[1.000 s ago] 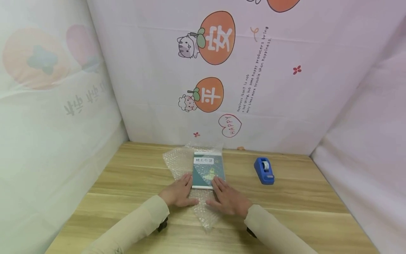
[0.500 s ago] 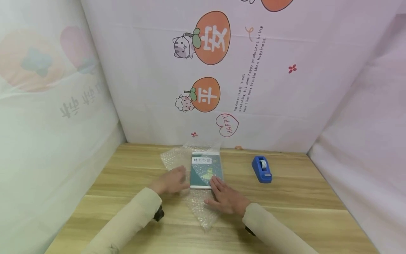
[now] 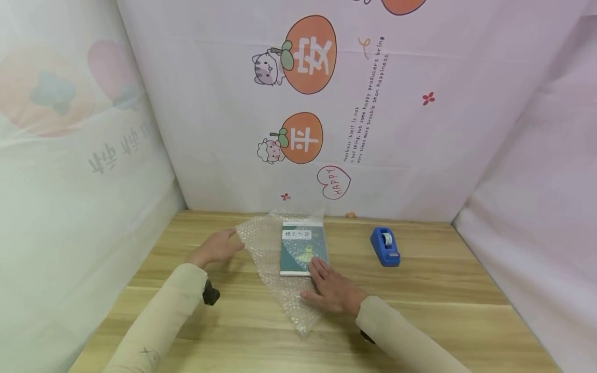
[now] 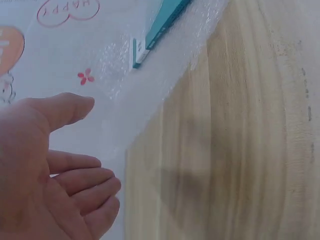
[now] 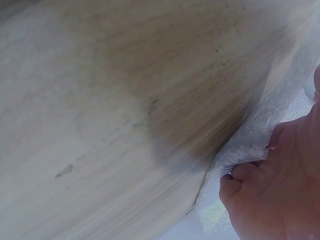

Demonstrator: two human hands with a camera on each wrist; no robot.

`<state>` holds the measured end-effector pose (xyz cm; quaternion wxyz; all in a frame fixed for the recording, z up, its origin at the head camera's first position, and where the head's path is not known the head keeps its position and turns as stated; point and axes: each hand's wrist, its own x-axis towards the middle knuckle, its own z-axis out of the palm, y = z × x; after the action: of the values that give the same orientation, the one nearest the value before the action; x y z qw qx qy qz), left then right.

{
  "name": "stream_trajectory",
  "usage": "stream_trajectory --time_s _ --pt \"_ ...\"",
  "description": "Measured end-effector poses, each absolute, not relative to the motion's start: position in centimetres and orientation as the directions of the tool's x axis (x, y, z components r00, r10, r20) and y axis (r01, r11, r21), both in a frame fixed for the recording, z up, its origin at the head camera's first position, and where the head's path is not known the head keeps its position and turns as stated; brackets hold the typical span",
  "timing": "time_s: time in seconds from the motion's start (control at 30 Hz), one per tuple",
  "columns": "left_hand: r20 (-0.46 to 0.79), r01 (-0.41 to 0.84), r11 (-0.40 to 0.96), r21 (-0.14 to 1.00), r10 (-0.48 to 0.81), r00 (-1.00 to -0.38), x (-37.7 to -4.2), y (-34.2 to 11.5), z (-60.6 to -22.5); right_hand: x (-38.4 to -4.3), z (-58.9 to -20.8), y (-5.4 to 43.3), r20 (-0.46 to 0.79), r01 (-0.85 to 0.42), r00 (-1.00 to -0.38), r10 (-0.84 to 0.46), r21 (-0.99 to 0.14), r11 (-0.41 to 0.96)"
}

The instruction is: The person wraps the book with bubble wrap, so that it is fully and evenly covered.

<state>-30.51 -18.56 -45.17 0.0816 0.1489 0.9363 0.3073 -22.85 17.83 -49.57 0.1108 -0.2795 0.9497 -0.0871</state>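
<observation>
A teal book (image 3: 290, 261) with a white label and white bands lies flat on a sheet of bubble wrap (image 3: 275, 277). A flap of the wrap lies over the right part of its cover. My right hand (image 3: 337, 291) rests on this covered part near the book's lower right corner, fingers extended. At the wrap's left corner is my left hand (image 3: 216, 248). In the left wrist view, the left hand (image 4: 32, 165) has its thumb apart from the fingers, with nothing held between them; the wrap's edge and a corner of the book (image 4: 167, 22) show beyond it.
A blue tape dispenser (image 3: 386, 247) with a roll of tape stands on the wooden table (image 3: 434, 290), right of the book. Printed white cloth (image 3: 224, 129) hangs behind the table and along both sides.
My left hand has left the book's left edge and moved left and away to the wrap's left corner. The right hand stays on the book.
</observation>
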Motion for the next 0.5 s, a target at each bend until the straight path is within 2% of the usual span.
stream_trajectory --time_s 0.2,0.37,0.5 --pt "-0.127 0.056 0.586 0.809 0.267 -0.955 -30.3 -19.1 -47.0 -22.6 -49.3 17.8 -0.169 -0.505 -0.822 -0.543 -0.224 0.834" --pt "-0.136 -0.034 0.429 0.903 0.209 -0.968 -30.1 -18.3 -48.2 -22.4 -49.2 17.7 -0.174 -0.502 -0.824 -0.540 -0.220 0.837" --pt "-0.159 -0.101 0.260 0.960 0.215 -0.964 -30.1 -17.5 -48.7 -22.4 -49.2 17.6 -0.170 -0.501 -0.826 -0.537 -0.212 0.839"
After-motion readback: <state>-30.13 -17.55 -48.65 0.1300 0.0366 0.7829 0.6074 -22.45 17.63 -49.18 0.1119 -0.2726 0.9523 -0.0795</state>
